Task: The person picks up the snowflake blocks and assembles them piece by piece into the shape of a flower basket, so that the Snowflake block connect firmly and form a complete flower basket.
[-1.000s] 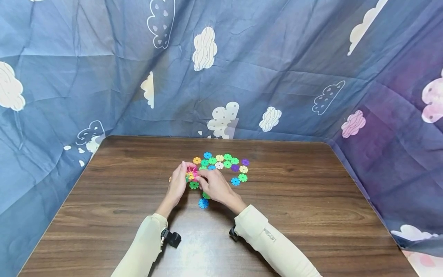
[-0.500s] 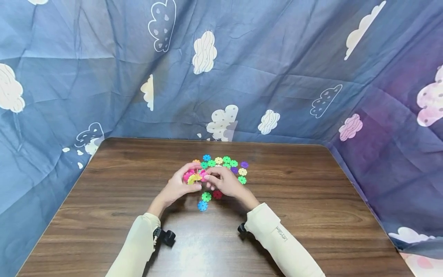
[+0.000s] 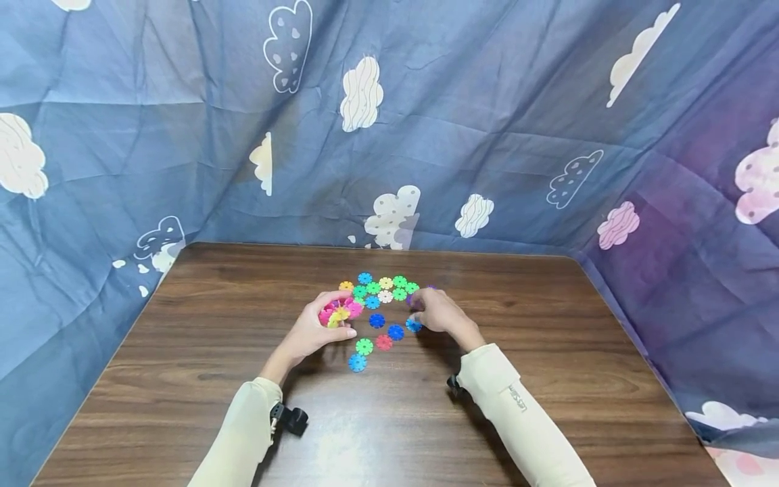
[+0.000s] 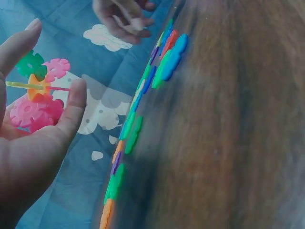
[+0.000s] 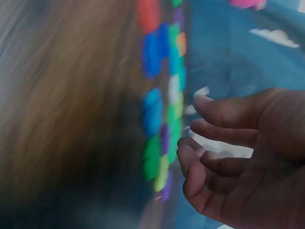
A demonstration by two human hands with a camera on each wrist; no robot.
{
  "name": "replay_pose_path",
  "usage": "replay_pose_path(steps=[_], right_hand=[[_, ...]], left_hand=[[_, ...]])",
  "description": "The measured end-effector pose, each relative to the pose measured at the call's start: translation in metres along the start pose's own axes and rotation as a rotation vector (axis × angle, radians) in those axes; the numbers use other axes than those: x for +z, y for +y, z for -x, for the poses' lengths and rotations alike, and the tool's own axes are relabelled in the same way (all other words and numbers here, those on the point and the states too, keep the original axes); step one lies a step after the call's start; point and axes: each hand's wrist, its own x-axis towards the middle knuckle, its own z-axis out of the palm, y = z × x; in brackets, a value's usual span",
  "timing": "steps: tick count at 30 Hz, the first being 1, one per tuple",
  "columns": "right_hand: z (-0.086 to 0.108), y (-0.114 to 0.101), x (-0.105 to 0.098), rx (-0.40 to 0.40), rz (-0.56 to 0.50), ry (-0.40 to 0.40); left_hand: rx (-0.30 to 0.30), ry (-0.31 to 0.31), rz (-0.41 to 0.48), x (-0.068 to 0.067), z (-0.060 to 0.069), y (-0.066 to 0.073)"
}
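Note:
My left hand [image 3: 307, 329] holds a cluster of interlocking snowflake discs [image 3: 339, 314] above the table. In the left wrist view the cluster shows pink discs [image 4: 35, 113], a green disc [image 4: 32, 65], and orange and yellow ones joined edge to edge. My right hand [image 3: 443, 313] hovers over the right end of the loose discs, with nothing between its loosely bent fingers in the right wrist view. Just below its fingertips lies a light blue disc [image 3: 414, 325]. A purple disc [image 3: 410, 299] is partly covered by that hand, and other discs there are hidden.
Several loose snowflake discs lie flat on the wooden table [image 3: 548, 365], among them a white disc [image 3: 385, 296], a red disc [image 3: 384, 342] and a blue disc [image 3: 358, 362]. A blue cloud-patterned cloth [image 3: 328, 169] hangs behind the table.
My right hand has let go of the cluster and moved right, over the loose discs. The left hand keeps the cluster, which now shows a pink disc at its right side.

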Motion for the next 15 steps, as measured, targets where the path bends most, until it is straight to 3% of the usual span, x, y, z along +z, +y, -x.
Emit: replay_pose_path(steps=[3,6,9,15], right_hand=[[-0.002,0.01,0.007,0.01,0.045,-0.052],[-0.003,0.013,0.011,-0.012,0.042,-0.041],[-0.002,0.011,0.013,-0.018,0.026,-0.016],[-0.001,0.001,0.019,-0.084,-0.01,-0.073]], left_hand=[[0.005,-0.004,-0.021,0.002,-0.001,-0.002],[0.014,0.002,-0.015,0.003,-0.002,-0.004],[0.013,0.014,-0.012,0.002,-0.002,-0.004],[-0.003,-0.001,-0.005,0.002,-0.003,-0.008]])
